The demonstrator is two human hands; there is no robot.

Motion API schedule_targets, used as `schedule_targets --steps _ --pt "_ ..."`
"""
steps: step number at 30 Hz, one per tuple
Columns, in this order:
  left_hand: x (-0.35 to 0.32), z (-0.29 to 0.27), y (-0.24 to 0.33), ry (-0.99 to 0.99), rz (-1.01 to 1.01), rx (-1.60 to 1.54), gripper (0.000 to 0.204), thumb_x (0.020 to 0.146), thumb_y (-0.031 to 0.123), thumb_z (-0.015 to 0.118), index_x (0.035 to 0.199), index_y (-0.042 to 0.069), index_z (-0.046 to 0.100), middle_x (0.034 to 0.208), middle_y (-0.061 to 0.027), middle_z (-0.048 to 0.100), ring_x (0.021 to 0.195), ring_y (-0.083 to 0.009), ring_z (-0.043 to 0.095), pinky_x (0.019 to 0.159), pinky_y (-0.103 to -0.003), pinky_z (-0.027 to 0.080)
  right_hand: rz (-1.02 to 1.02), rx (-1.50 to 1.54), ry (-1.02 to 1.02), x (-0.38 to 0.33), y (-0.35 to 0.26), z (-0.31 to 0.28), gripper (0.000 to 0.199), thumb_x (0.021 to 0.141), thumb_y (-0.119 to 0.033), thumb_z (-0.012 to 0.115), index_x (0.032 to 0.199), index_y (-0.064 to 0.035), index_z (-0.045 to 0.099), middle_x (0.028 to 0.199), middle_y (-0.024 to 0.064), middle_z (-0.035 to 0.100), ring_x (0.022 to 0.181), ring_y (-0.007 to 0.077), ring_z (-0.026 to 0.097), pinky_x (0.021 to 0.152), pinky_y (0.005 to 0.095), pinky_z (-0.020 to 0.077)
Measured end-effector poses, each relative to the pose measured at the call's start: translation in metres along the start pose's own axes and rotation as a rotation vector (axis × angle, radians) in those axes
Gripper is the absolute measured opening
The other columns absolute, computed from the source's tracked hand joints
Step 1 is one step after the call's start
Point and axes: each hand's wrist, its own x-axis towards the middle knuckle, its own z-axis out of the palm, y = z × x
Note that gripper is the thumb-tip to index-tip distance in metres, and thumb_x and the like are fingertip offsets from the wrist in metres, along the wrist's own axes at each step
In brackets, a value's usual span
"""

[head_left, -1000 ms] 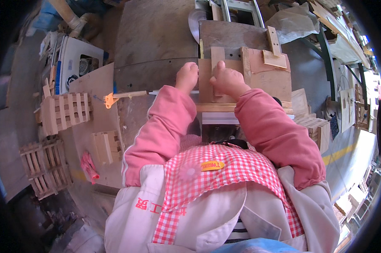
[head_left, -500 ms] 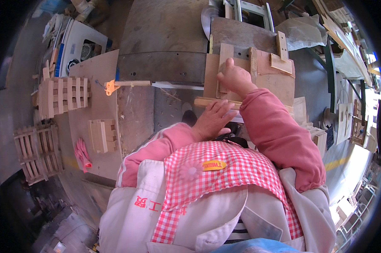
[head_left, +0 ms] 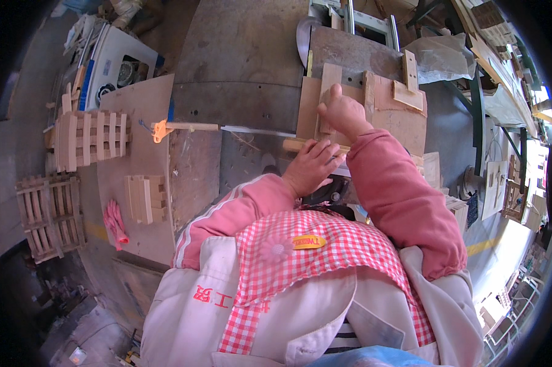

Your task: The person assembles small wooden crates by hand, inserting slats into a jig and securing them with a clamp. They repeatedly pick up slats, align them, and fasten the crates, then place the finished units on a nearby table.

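My right hand [head_left: 344, 113] is closed at the near end of a flat wooden piece [head_left: 331, 78], its thumb pointing away from me. That piece lies on a brown board [head_left: 308, 110], left of an upright wooden strip [head_left: 369, 92]. Closer to my body, the fingers of my left hand [head_left: 312, 168] curl over a narrow wooden bar [head_left: 293, 145] along the board's near edge. The left thumb shows only in part below the fingers. Two small wooden blocks [head_left: 408, 95] sit at the board's far right corner.
A round metal saw blade [head_left: 303, 44] stands beyond the board, next to a metal tabletop [head_left: 239, 55]. At the left are stacked slatted wood pieces [head_left: 95, 140], a smaller wood stack [head_left: 145, 199], pink gloves [head_left: 115, 224] and an orange clamp [head_left: 160, 131]. A pallet [head_left: 51, 217] lies lower left.
My left hand's fingers have bent and drawn together over the wooden bar; before, they were stretched out flatter. My right hand stays on the flat wooden piece. The view has shifted slightly.
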Motion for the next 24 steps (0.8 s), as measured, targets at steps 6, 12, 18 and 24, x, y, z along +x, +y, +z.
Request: schedule_targets --steps 6,12,18,24 --pt "0.011 -0.002 -0.010 0.025 0.001 0.007 0.065 0.067 0.033 0.081 0.123 0.012 0.055 0.134 -0.0082 0.046 0.128 -0.0287 0.040 0.106 -0.049 0.031 -0.017 -0.019 0.029 0.016 0.003 -0.004 0.047 0.088 -0.038 0.054 0.113 0.0001 0.043 0.094 0.0280 0.068 0.093 0.0413 0.068 0.083 0.0478 0.0522" --pt "0.022 0.000 -0.021 0.018 0.007 0.030 0.069 0.067 0.033 0.081 0.128 0.014 0.053 0.130 -0.0087 0.047 0.126 -0.0274 0.041 0.106 -0.047 0.031 -0.005 -0.028 -0.001 0.032 0.005 -0.011 0.051 0.088 -0.041 0.055 0.115 0.0001 0.042 0.097 0.0276 0.068 0.096 0.0415 0.067 0.084 0.0480 0.0517" --pt "0.033 -0.001 -0.031 0.030 0.003 0.034 0.069 0.067 0.033 0.082 0.127 0.014 0.054 0.130 -0.0083 0.048 0.127 -0.0271 0.041 0.106 -0.046 0.031 0.005 -0.040 -0.010 0.046 0.005 -0.018 0.052 0.088 -0.042 0.055 0.116 0.0003 0.043 0.098 0.0278 0.068 0.097 0.0411 0.067 0.084 0.0477 0.0517" --pt "0.045 -0.002 -0.039 0.019 -0.003 0.037 0.062 0.068 0.033 0.080 0.122 0.013 0.056 0.134 -0.0079 0.047 0.129 -0.0281 0.040 0.106 -0.048 0.031 0.009 -0.045 0.014 0.060 0.006 -0.022 0.053 0.087 -0.041 0.055 0.117 0.0004 0.043 0.099 0.0281 0.068 0.097 0.0411 0.067 0.084 0.0475 0.0517"
